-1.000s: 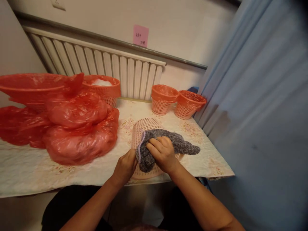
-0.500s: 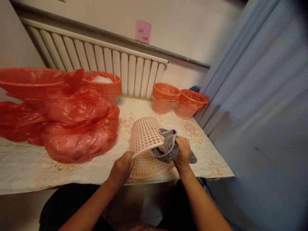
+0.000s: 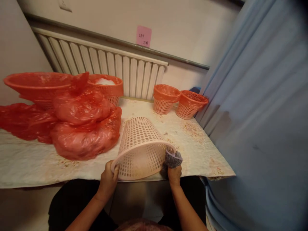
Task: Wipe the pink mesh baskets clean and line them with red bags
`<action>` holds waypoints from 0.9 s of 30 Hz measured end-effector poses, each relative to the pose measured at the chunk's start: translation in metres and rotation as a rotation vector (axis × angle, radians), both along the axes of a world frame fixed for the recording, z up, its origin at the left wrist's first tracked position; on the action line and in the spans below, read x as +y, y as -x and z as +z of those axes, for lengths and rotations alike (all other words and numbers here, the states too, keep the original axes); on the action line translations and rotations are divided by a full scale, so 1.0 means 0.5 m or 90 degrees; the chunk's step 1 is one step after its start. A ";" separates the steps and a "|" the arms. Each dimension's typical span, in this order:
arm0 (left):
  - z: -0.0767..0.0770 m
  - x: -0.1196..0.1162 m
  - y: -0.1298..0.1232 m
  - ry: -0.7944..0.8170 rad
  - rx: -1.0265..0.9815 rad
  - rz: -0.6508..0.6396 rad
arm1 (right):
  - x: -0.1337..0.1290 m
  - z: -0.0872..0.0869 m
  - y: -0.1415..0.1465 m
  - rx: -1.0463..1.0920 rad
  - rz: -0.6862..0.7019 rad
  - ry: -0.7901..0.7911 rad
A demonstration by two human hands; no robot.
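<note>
A pale pink perforated basket [image 3: 141,133] lies on its side on the covered table [image 3: 202,154], its mouth facing me. My left hand [image 3: 108,179] grips the left side of the rim, thumb and fingers around it. At the right side of the rim, my right hand [image 3: 175,175] is closed on a grey cloth [image 3: 173,159] with a lilac edge. The cloth is wrapped over the rim there. Part of the right hand's fingers is hidden behind the cloth.
Filled red plastic bags [image 3: 86,138] lie at the left, before a large red-lined basket [image 3: 38,81] and a smaller one [image 3: 114,91]. Two lined baskets [image 3: 162,107] [image 3: 186,110] stand at the back right. A blue curtain [image 3: 252,128] hangs at the right.
The basket's mouth has turned more towards me, and its rim has moved left with my left hand. My right hand and the cloth have moved down and left, onto the rim's right side.
</note>
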State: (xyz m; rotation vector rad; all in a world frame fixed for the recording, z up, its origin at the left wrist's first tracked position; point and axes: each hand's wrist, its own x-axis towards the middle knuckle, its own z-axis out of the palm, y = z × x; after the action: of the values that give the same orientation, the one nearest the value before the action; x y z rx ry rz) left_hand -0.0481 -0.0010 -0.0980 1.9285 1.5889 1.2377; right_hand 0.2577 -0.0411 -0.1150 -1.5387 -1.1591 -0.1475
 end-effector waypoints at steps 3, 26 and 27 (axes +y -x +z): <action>-0.005 -0.003 0.014 0.051 0.004 -0.010 | 0.016 0.091 0.010 -0.040 0.023 -0.044; 0.143 0.022 0.011 -0.240 0.083 -0.246 | 0.067 0.229 0.065 -0.306 0.146 -0.154; 0.139 0.020 0.015 -0.239 0.077 -0.239 | 0.065 0.219 0.067 -0.284 0.136 -0.160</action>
State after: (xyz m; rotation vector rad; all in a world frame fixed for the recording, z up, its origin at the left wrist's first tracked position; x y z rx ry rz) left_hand -0.0556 0.0088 -0.0286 2.4322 1.0204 1.3426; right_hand 0.2241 -0.0086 -0.0054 -1.1808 -1.5815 -0.4926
